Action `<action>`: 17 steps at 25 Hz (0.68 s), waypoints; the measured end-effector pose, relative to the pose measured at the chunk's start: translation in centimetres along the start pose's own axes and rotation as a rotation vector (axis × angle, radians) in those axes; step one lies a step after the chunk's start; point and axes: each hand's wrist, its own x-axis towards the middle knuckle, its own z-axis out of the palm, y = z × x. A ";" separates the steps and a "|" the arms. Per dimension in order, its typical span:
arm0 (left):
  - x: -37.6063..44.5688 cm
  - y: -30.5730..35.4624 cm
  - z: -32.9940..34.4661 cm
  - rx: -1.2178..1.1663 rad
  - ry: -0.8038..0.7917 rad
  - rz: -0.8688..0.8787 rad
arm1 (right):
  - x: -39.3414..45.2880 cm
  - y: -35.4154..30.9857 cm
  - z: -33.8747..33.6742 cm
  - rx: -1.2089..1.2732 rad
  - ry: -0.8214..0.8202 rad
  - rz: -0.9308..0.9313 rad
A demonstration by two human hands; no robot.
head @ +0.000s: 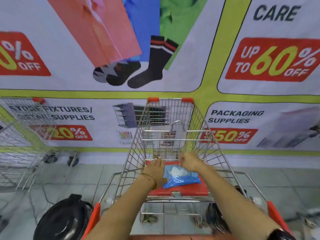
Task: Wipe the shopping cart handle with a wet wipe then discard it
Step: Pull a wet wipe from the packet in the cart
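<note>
A blue wet wipe packet [185, 181] lies on the red fold-out seat [180, 192] of the wire shopping cart [136, 135]. A white wet wipe [175, 171] sticks up out of the packet's top. My left hand [154, 170] lies on the packet's left edge, with the thumb on the blue film. My right hand [189, 161] is curled at the packet's far right corner, and its fingertips pinch the tip of the wipe. The cart's red handle [173, 237] shows only as a strip at the bottom edge, below my forearms.
A black round bin [64, 220] stands on the tiled floor, left of the cart. A second wire cart [22, 135] is parked at the far left. A printed sale banner wall [207, 87] rises just beyond the cart's front.
</note>
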 end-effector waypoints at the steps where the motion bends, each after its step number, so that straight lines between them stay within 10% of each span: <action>1: 1.0 0.2 0.7 0.012 -0.060 -0.021 | 0.8 0.4 0.8 -0.012 -0.030 0.019; 9: 6.9 1.1 3.9 -0.011 -0.377 -0.034 | 2.6 1.4 3.0 -0.284 -0.142 0.068; 17: 7.0 1.0 4.0 0.150 -0.420 -0.009 | 1.0 2.2 0.0 0.331 0.044 0.130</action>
